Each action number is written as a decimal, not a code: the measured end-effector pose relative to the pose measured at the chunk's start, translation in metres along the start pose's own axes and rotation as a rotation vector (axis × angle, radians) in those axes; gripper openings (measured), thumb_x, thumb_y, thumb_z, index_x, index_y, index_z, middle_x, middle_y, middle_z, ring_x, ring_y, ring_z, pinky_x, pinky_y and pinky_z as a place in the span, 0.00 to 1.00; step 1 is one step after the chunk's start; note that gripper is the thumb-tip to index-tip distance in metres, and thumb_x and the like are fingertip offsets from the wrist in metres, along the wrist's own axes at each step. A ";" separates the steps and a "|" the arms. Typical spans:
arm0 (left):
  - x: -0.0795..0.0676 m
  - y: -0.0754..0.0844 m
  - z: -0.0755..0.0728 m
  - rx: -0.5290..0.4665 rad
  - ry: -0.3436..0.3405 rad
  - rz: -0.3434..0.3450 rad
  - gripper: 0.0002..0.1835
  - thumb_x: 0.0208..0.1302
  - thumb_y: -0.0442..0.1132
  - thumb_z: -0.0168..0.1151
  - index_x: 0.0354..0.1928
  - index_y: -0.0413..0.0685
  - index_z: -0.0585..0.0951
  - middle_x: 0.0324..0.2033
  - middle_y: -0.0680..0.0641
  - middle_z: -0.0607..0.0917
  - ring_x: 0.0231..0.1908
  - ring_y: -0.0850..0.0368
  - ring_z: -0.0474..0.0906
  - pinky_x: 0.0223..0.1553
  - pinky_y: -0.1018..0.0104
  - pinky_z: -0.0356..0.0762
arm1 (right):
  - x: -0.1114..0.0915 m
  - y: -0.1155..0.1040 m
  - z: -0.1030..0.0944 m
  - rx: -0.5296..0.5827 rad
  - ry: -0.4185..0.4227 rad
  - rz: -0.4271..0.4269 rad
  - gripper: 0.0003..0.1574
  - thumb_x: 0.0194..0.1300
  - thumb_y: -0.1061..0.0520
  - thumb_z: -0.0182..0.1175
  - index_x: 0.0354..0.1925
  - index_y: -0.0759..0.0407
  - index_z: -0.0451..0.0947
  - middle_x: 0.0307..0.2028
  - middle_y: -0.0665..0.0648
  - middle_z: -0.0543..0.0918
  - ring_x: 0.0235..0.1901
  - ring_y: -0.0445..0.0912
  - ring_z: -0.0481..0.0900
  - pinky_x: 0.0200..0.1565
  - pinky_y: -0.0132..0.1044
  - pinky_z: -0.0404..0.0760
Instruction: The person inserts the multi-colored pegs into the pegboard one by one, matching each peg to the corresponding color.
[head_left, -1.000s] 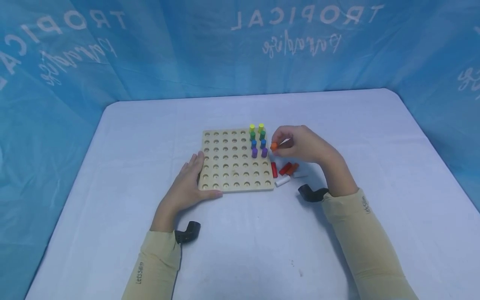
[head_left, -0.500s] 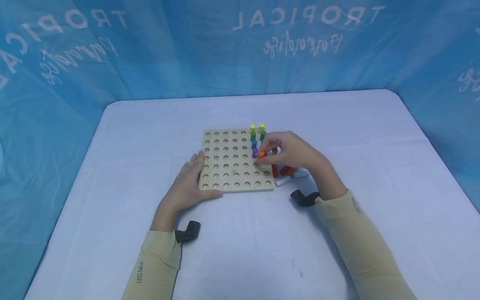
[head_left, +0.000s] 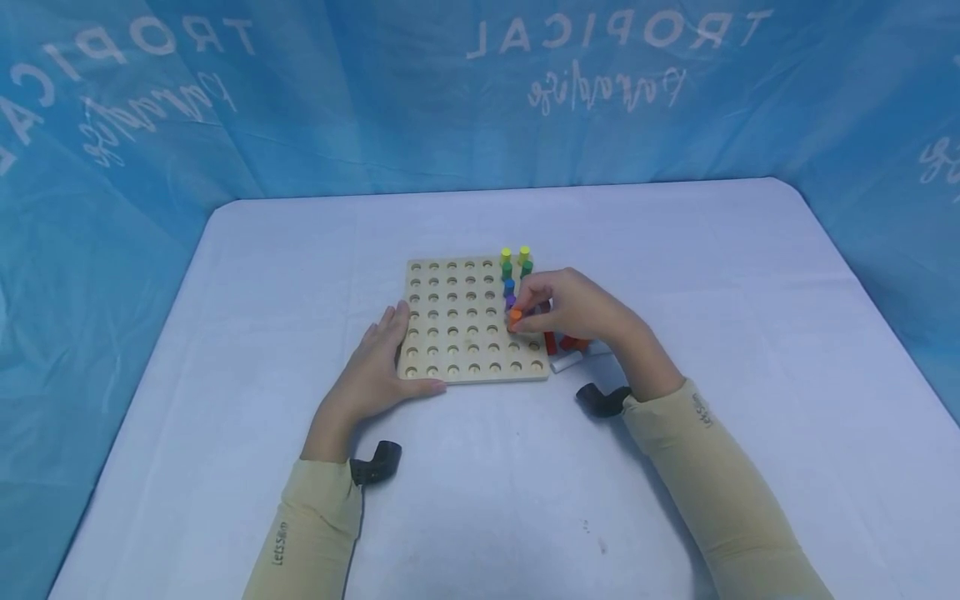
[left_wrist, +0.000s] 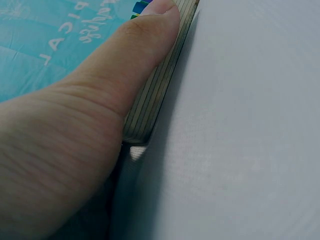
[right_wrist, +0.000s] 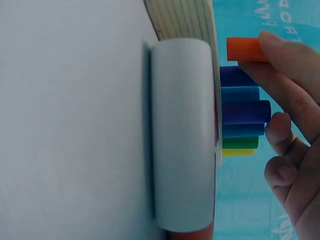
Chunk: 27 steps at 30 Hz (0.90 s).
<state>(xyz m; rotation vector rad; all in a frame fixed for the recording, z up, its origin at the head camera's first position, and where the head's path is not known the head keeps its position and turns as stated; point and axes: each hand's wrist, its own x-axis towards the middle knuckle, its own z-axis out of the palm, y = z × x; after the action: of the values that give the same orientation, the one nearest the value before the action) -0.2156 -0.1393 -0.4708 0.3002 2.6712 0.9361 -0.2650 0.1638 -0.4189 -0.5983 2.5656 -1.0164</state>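
A square wooden pegboard [head_left: 461, 333] with rows of round holes lies on the table. My left hand [head_left: 369, 367] spans its near left corner, fingers along the left side and thumb [left_wrist: 145, 40] against the front edge. With thumb and fingertips, my right hand [head_left: 573, 308] pinches an orange peg [head_left: 514, 319], upright over the right part of the board. In the right wrist view the orange peg [right_wrist: 245, 49] stands at the board surface beside purple pegs [right_wrist: 245, 112]; whether it is in a hole I cannot tell. Yellow pegs [head_left: 506, 253] and green pegs [head_left: 507, 271] stand farther back.
Right of the board lie a red peg [head_left: 550, 342], white pegs [head_left: 566, 362] and other red and orange pegs [head_left: 576, 342], partly under the right hand. A white cloth [head_left: 495, 500] covers the table; a blue printed curtain [head_left: 480, 108] hangs behind.
My right hand has moved left from beside the board to over it, carrying the orange peg and lowering it in front of the purple pegs. The left hand has stayed put.
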 end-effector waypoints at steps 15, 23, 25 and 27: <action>0.001 0.000 0.001 0.008 -0.004 -0.007 0.75 0.39 0.72 0.74 0.79 0.56 0.36 0.80 0.51 0.40 0.80 0.52 0.33 0.80 0.48 0.36 | 0.002 0.000 0.005 -0.001 -0.027 0.035 0.09 0.57 0.53 0.74 0.35 0.47 0.83 0.37 0.45 0.88 0.42 0.42 0.83 0.47 0.40 0.81; 0.001 0.000 0.001 0.010 -0.004 -0.012 0.76 0.38 0.72 0.75 0.79 0.58 0.35 0.80 0.50 0.39 0.80 0.49 0.33 0.79 0.45 0.37 | 0.001 -0.002 0.003 -0.044 -0.051 0.025 0.11 0.56 0.54 0.75 0.37 0.46 0.83 0.41 0.45 0.88 0.45 0.41 0.84 0.51 0.42 0.82; 0.001 0.000 0.001 0.012 -0.003 -0.012 0.75 0.38 0.72 0.75 0.79 0.57 0.36 0.80 0.50 0.39 0.80 0.50 0.33 0.79 0.46 0.37 | 0.001 -0.003 0.002 -0.046 -0.054 0.037 0.12 0.56 0.53 0.75 0.38 0.45 0.83 0.42 0.44 0.88 0.46 0.41 0.84 0.52 0.42 0.82; 0.001 0.001 0.001 0.013 -0.004 -0.014 0.75 0.38 0.72 0.75 0.79 0.57 0.36 0.80 0.50 0.39 0.80 0.50 0.33 0.79 0.46 0.37 | 0.000 -0.004 0.001 -0.045 -0.052 0.050 0.12 0.56 0.52 0.74 0.40 0.44 0.84 0.42 0.43 0.88 0.47 0.41 0.83 0.52 0.42 0.82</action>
<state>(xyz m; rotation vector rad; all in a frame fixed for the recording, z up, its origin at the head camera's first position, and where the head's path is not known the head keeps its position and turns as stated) -0.2161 -0.1379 -0.4714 0.2858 2.6738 0.9132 -0.2639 0.1606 -0.4168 -0.5622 2.5503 -0.9169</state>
